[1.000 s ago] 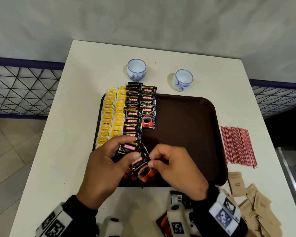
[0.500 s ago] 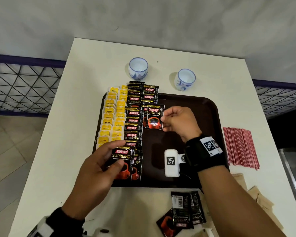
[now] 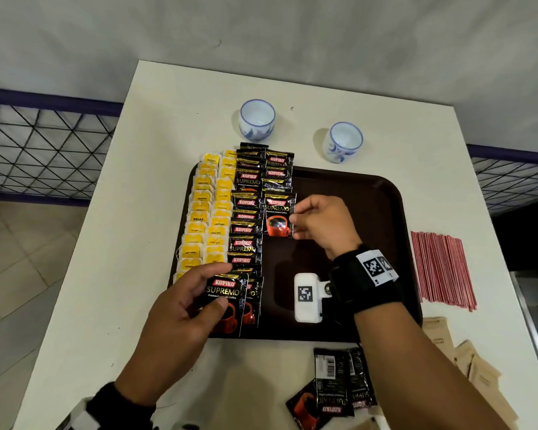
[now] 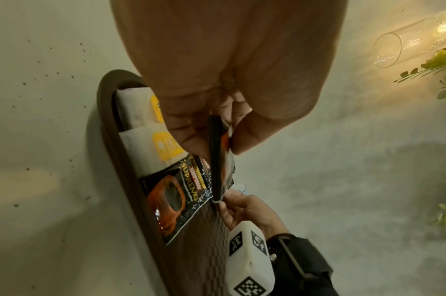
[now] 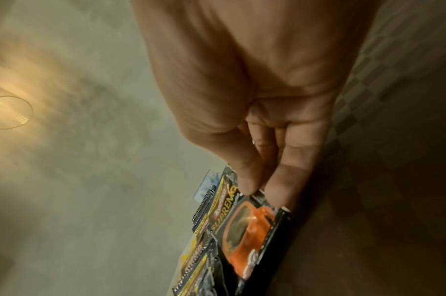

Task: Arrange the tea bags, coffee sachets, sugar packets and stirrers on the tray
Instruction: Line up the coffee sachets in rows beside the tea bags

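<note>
A brown tray (image 3: 370, 193) holds two columns of yellow tea bags (image 3: 204, 218) and two columns of black coffee sachets (image 3: 246, 203). My right hand (image 3: 295, 220) pinches the right edge of one coffee sachet (image 3: 277, 215) at the near end of the second column; the right wrist view shows thumb and finger (image 5: 257, 190) on this sachet (image 5: 247, 226). Over the tray's front left corner my left hand (image 3: 221, 287) grips a small stack of sachets (image 3: 230, 302), seen edge-on (image 4: 218, 156) in the left wrist view. Red stirrers (image 3: 441, 268) and brown sugar packets (image 3: 472, 370) lie on the table.
Two blue and white cups (image 3: 257, 119) (image 3: 343, 141) stand beyond the tray. Several loose coffee sachets (image 3: 333, 386) lie on the table in front of it. The right half of the tray shows bare brown surface. A wire fence runs behind the white table (image 3: 131, 212).
A second ago both hands met over the stack at the tray's front. The right hand has since carried one sachet forward to the second column. The left hand kept the stack.
</note>
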Demonstrator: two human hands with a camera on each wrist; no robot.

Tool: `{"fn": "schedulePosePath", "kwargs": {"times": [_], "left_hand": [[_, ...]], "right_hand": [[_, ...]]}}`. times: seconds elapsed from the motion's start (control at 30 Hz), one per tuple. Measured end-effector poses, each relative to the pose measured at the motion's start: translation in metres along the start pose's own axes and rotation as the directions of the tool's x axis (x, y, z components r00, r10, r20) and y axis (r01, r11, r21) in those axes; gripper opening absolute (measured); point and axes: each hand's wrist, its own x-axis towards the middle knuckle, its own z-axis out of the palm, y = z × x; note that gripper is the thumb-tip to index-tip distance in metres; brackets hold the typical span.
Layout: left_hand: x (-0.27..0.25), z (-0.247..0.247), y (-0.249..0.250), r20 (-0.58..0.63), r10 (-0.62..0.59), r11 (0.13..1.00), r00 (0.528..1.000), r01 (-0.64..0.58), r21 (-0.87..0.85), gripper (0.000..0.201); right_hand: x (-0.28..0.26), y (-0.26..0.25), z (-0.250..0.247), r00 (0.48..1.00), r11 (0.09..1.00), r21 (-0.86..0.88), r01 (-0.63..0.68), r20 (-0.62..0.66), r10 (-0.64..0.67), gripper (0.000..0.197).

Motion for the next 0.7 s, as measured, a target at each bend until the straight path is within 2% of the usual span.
{"fn": "schedulePosePath", "kwargs": {"times": [0.33, 0.7], "left_hand": [[-0.0010, -0.0009, -0.0014, -0.001, -0.016, 1.000, 1.000, 0.016, 0.001, 0.054], [-0.0017, 0.0009, -0.0021, 0.012, -0.012, 0.999, 1.000, 0.012, -0.033, 0.047]], "right_hand": [[0.0027, 0.0044, 0.0043, 0.999, 0.996, -0.085, -0.007, -0.048, 0.003, 0.016], [0.0024, 0.0065, 0.0062, 0.996, 0.988, -0.151, 0.014, -0.085, -0.027, 0.016]]}}
